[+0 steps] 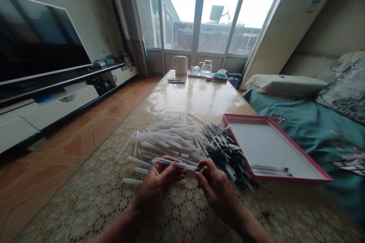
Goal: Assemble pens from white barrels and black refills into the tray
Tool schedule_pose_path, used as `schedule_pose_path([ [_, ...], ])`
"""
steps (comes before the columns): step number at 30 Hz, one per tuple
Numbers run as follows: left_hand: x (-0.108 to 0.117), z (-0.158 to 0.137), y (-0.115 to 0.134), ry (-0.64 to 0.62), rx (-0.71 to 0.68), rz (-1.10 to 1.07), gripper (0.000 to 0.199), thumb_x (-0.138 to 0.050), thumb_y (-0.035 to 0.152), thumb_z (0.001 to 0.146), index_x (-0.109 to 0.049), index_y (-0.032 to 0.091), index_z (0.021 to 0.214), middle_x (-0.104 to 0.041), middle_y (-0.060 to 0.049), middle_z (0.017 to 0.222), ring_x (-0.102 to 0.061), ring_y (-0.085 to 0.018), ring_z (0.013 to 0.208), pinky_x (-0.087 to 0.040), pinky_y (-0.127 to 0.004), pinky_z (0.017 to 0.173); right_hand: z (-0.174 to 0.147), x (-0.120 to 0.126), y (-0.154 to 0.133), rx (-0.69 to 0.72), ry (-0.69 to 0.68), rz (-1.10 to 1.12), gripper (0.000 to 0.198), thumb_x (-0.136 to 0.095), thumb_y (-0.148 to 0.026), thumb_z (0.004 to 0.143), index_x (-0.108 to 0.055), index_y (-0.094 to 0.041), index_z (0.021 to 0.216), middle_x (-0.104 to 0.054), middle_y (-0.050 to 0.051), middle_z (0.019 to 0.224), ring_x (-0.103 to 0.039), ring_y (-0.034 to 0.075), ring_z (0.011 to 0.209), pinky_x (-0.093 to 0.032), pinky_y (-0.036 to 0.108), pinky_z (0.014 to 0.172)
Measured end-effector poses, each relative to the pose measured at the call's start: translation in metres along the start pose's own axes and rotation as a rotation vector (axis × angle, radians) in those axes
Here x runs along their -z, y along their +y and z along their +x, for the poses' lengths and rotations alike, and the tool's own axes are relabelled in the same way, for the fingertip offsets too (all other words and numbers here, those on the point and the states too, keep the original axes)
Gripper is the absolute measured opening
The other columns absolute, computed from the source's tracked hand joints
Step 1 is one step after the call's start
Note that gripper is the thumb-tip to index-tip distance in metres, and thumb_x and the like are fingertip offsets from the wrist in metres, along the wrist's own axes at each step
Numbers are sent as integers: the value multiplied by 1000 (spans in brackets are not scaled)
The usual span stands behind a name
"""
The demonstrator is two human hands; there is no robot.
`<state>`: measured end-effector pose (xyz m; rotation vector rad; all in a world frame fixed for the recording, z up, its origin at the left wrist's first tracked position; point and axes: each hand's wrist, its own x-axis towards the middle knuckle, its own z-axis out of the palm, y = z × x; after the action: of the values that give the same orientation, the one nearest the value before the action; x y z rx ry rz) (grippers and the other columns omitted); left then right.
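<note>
My left hand and my right hand together hold one white pen barrel level above the lace-covered table. The left fingers wrap its left part, the right fingertips pinch its right end. Just beyond the hands lies a heap of several white pen barrels. To its right is a pile of dark thin pen refills. A shallow white tray with a pink rim lies at the right, with a few finished pens at its near edge.
At the table's far end stand a white kettle, a glass jug and small items. A television on a low cabinet fills the left. A teal-covered sofa with cushions lies to the right. A window is behind.
</note>
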<state>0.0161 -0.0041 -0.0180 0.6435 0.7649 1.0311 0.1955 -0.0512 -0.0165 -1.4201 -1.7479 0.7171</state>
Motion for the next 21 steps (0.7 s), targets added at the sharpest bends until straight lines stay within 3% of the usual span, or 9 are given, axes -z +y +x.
schedule_pose_path([
  [6,-1,-1,0,2,15,9,24,-83,24,65,-68,14,80,-74,-6,73,-72,-18,67,-58,-24,64,-1,-1,1,-21,-33,18,35,-28,-38,100,-44,-22,74,-55,-2,58,-52,11,46,-37,19,47],
  [11,0,1,1,13,-5,3,24,-84,23,64,-68,13,79,-75,-6,77,-72,-18,69,-59,-25,65,0,0,0,17,12,-21,16,-37,-34,97,-46,-21,97,-57,-3,64,-55,12,53,-40,20,51],
  [17,3,2,-1,-30,9,23,24,-83,25,65,-68,14,80,-74,-6,72,-72,-18,68,-58,-24,64,-1,-2,2,-47,-32,53,33,-27,-38,100,-45,-22,77,-56,-2,60,-52,11,47,-37,19,47],
  [21,2,1,-1,-6,-4,22,23,-83,23,66,-68,14,81,-75,-6,75,-72,-18,69,-58,-25,66,-1,-1,2,-6,-9,16,21,-33,-37,98,-46,-21,92,-56,-3,63,-53,12,51,-38,20,50],
])
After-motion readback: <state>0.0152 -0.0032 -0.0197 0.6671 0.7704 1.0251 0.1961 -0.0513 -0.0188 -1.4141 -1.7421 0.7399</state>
